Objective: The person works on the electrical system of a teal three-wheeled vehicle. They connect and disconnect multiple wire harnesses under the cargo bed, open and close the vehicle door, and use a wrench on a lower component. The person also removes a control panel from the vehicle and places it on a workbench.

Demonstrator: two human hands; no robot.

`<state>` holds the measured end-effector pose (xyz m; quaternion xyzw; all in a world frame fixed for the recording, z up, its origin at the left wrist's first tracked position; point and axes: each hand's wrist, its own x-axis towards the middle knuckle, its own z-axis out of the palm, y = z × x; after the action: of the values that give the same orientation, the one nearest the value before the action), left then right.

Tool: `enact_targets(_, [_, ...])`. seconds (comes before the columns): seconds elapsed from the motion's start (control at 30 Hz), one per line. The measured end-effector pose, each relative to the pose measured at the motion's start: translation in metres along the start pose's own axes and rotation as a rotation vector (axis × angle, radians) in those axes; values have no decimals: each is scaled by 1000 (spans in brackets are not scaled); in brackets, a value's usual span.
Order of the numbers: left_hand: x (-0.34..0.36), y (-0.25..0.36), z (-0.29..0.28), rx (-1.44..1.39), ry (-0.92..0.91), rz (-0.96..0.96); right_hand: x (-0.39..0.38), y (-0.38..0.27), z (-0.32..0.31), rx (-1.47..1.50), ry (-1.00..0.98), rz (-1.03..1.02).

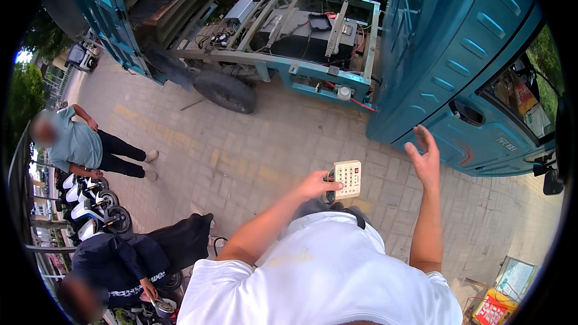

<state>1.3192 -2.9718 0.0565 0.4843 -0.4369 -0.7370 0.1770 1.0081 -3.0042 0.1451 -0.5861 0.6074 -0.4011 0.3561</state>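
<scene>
My left hand is closed on a small cream-coloured tester box in front of my waist. Rows of small dark round spots and a red patch mark the box's face. Coloured wires bunch at its left side, partly hidden by my fingers. To the right, my right hand is raised with fingers apart and holds nothing. It is nearest to the blue vehicle cab and looks apart from it. Beyond both hands lies the vehicle's bare frame, with wiring and metal boxes inside.
A dark tyre sits under the frame, beside the lifted cargo body. One person stands at left; another in dark clothes is closer, at lower left. Parked scooters line the left. Signboards lie at lower right on brick paving.
</scene>
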Motion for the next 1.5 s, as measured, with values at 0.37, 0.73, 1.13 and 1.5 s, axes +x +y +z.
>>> enact_targets(0.37, [24,7,25,-14,275,-21,172,22,-477,-1136,732,-367])
enact_targets(0.73, [18,-157,180,4,978,-365,181,23,-468,-746,92,-189])
enact_targets(1.13, [-45,-240,340,-128,1056,-674,190,19,-469,-658,-83,-76])
enact_targets(1.5, [6,-386,452,-85,948,-676,190,13,-456,-672,-25,-249])
